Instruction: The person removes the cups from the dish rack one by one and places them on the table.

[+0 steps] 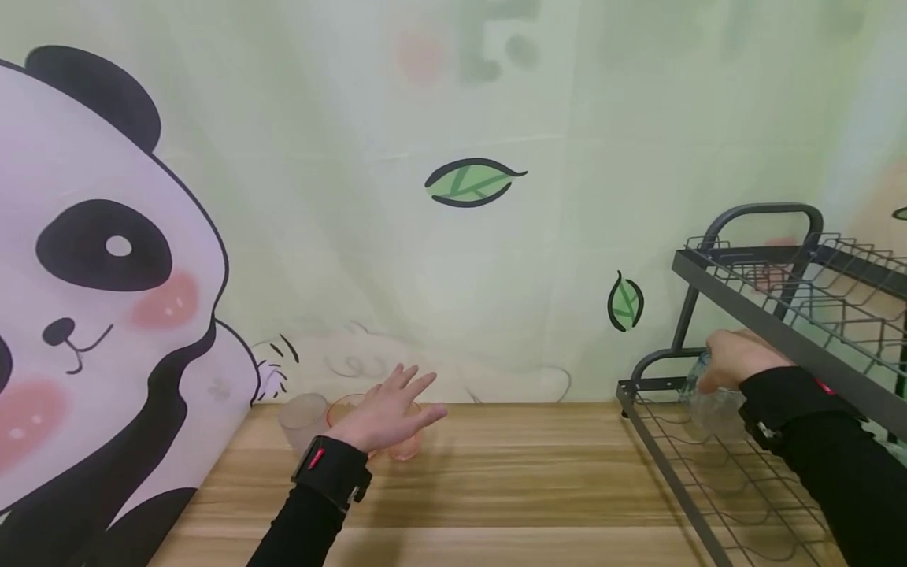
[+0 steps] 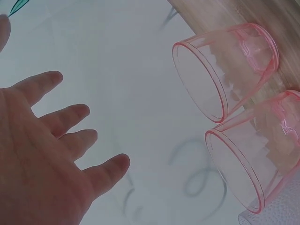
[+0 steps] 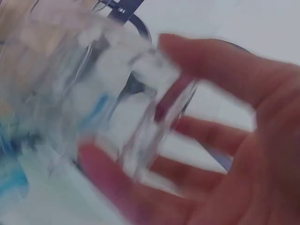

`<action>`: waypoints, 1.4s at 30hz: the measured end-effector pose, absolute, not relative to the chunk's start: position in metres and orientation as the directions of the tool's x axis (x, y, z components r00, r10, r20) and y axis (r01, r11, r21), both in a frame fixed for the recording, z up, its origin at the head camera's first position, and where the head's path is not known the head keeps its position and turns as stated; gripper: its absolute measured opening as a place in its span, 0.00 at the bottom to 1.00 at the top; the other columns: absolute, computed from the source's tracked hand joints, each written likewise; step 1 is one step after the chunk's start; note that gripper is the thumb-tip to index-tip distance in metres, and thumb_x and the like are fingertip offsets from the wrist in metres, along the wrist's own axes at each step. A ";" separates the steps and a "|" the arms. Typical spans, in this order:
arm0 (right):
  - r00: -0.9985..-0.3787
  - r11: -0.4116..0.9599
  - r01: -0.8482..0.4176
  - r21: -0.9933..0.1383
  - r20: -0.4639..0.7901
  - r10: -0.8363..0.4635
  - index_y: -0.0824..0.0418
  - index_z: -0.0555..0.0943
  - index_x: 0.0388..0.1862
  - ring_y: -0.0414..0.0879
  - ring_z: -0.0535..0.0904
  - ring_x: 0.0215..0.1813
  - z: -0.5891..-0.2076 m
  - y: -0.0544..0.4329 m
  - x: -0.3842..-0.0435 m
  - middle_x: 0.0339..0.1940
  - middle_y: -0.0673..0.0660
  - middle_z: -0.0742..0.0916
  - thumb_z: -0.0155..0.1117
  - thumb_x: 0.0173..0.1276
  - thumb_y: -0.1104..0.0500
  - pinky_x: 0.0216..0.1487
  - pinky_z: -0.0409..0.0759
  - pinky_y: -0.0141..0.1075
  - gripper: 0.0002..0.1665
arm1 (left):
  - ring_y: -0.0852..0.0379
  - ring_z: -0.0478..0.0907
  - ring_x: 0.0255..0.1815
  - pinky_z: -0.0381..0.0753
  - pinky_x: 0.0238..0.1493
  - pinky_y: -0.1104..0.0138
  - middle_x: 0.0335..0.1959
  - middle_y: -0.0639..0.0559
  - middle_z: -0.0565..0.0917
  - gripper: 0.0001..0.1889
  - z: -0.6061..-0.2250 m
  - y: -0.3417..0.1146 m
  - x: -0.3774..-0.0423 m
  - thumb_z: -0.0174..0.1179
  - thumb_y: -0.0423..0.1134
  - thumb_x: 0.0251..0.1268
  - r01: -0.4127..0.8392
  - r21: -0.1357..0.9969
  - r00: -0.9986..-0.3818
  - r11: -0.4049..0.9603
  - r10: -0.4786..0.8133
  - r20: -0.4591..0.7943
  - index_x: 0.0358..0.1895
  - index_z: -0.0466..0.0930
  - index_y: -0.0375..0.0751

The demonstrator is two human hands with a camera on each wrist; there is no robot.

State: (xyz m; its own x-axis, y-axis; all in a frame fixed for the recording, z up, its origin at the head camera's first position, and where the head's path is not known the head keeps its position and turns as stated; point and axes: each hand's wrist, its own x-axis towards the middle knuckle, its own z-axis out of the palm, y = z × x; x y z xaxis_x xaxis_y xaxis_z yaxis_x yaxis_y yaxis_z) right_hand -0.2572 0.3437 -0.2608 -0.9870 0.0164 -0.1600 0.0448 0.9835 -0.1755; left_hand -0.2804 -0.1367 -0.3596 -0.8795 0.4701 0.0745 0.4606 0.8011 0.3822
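My right hand (image 1: 740,361) holds a clear cup (image 1: 717,411) inside the rack, just above its lower shelf. In the right wrist view my fingers and thumb curl round one end of the blurred clear cup (image 3: 117,101). My left hand (image 1: 386,411) has its fingers spread and holds nothing. It hovers near two pink-tinted transparent cups, partly covering them in the head view. In the left wrist view, one pink cup (image 2: 251,65) stands beside the other pink cup (image 2: 276,136), apart from my fingers. A frosted clear cup (image 1: 303,421) stands left of them.
A dark metal two-tier wire rack (image 1: 669,465) stands at the right, its upper shelf (image 1: 836,295) over my right forearm. The wooden table (image 1: 524,480) meets a printed curtain (image 1: 354,260) with a panda and leaves at the back.
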 end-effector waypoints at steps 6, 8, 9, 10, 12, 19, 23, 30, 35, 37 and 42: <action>-0.987 0.983 -0.036 -0.177 -0.148 -0.063 0.77 0.76 0.44 0.57 0.75 0.35 -0.259 0.322 -0.257 0.36 0.68 0.81 0.72 0.56 0.59 0.34 0.75 0.46 0.25 | 0.42 0.39 0.78 0.48 0.70 0.39 0.77 0.41 0.53 0.40 -0.363 -0.135 -0.279 0.51 0.67 0.67 0.461 0.374 -0.877 0.804 0.478 0.052 0.77 0.58 0.50; -0.987 0.980 -0.067 -0.188 -0.129 -0.092 0.77 0.76 0.45 0.56 0.75 0.34 -0.259 0.315 -0.257 0.37 0.68 0.81 0.71 0.56 0.58 0.33 0.74 0.45 0.26 | 0.42 0.40 0.78 0.48 0.70 0.40 0.77 0.41 0.53 0.41 -0.365 -0.134 -0.279 0.51 0.67 0.67 0.461 0.371 -0.877 0.806 0.478 0.052 0.77 0.58 0.50; -0.987 0.978 -0.078 -0.194 -0.123 -0.103 0.76 0.76 0.45 0.56 0.74 0.35 -0.260 0.311 -0.257 0.37 0.68 0.81 0.72 0.57 0.58 0.33 0.74 0.45 0.26 | 0.41 0.40 0.78 0.48 0.70 0.39 0.77 0.40 0.54 0.41 -0.367 -0.134 -0.279 0.51 0.67 0.66 0.464 0.366 -0.876 0.806 0.479 0.058 0.76 0.59 0.49; -0.987 0.976 -0.080 -0.203 -0.123 -0.106 0.76 0.75 0.46 0.56 0.74 0.34 -0.260 0.306 -0.257 0.38 0.68 0.81 0.72 0.57 0.57 0.32 0.74 0.44 0.27 | 0.41 0.40 0.78 0.49 0.70 0.39 0.77 0.40 0.54 0.41 -0.368 -0.133 -0.279 0.51 0.68 0.66 0.466 0.360 -0.876 0.808 0.479 0.060 0.76 0.59 0.49; -0.984 0.969 -0.089 -0.230 -0.130 -0.122 0.77 0.74 0.50 0.55 0.74 0.32 -0.262 0.298 -0.257 0.42 0.70 0.80 0.72 0.59 0.56 0.29 0.74 0.43 0.30 | 0.43 0.41 0.78 0.49 0.71 0.40 0.77 0.41 0.55 0.41 -0.371 -0.132 -0.280 0.51 0.69 0.65 0.471 0.348 -0.874 0.810 0.481 0.065 0.76 0.59 0.50; -0.974 0.942 -0.131 -0.308 -0.139 -0.181 0.77 0.69 0.60 0.48 0.73 0.24 -0.260 0.272 -0.255 0.51 0.73 0.78 0.71 0.62 0.54 0.22 0.74 0.38 0.37 | 0.43 0.43 0.78 0.54 0.68 0.38 0.76 0.41 0.56 0.42 -0.379 -0.123 -0.280 0.54 0.69 0.63 0.506 0.363 -0.855 0.782 0.511 0.089 0.75 0.61 0.50; -0.968 0.926 -0.164 -0.339 -0.124 -0.217 0.75 0.68 0.62 0.51 0.76 0.34 -0.257 0.260 -0.256 0.55 0.74 0.76 0.70 0.63 0.53 0.25 0.76 0.39 0.37 | 0.41 0.43 0.78 0.58 0.67 0.40 0.76 0.39 0.57 0.41 -0.382 -0.118 -0.280 0.58 0.66 0.62 0.523 0.381 -0.841 0.762 0.534 0.088 0.75 0.62 0.49; -0.965 0.911 -0.175 -0.372 -0.117 -0.234 0.73 0.69 0.63 0.50 0.77 0.34 -0.260 0.247 -0.261 0.56 0.73 0.77 0.69 0.64 0.52 0.26 0.78 0.38 0.36 | 0.39 0.47 0.77 0.65 0.64 0.42 0.75 0.37 0.58 0.40 -0.383 -0.110 -0.279 0.60 0.63 0.63 0.576 0.366 -0.808 0.731 0.577 0.120 0.74 0.63 0.47; -0.967 0.901 -0.174 -0.398 -0.106 -0.233 0.73 0.69 0.63 0.48 0.78 0.32 -0.265 0.247 -0.263 0.57 0.74 0.76 0.68 0.64 0.52 0.27 0.79 0.38 0.37 | 0.41 0.51 0.76 0.67 0.64 0.45 0.74 0.40 0.60 0.39 -0.385 -0.107 -0.281 0.60 0.63 0.63 0.586 0.344 -0.806 0.734 0.570 0.158 0.74 0.63 0.49; -0.968 0.897 -0.177 -0.406 -0.094 -0.233 0.74 0.68 0.64 0.48 0.78 0.31 -0.267 0.246 -0.263 0.57 0.74 0.77 0.69 0.64 0.52 0.28 0.79 0.38 0.38 | 0.41 0.56 0.74 0.69 0.62 0.46 0.73 0.42 0.62 0.39 -0.386 -0.106 -0.281 0.60 0.63 0.63 0.601 0.337 -0.797 0.725 0.572 0.192 0.74 0.64 0.49; -0.969 0.873 -0.208 -0.441 -0.032 -0.247 0.74 0.67 0.65 0.50 0.82 0.34 -0.270 0.239 -0.260 0.54 0.73 0.80 0.70 0.64 0.52 0.30 0.82 0.38 0.39 | 0.43 0.65 0.69 0.75 0.57 0.50 0.72 0.44 0.64 0.39 -0.386 -0.102 -0.281 0.60 0.63 0.63 0.629 0.377 -0.776 0.680 0.573 0.262 0.74 0.63 0.49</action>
State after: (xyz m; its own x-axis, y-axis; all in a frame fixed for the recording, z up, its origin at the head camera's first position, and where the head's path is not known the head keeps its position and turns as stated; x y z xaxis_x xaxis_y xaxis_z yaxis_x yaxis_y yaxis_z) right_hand -0.2598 0.2389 -0.2696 -0.9686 -0.2466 -0.0323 -0.2077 0.8732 -0.4408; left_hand -0.2806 -0.1019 -0.3863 -0.7765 0.5729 0.2625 0.6290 0.6799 0.3770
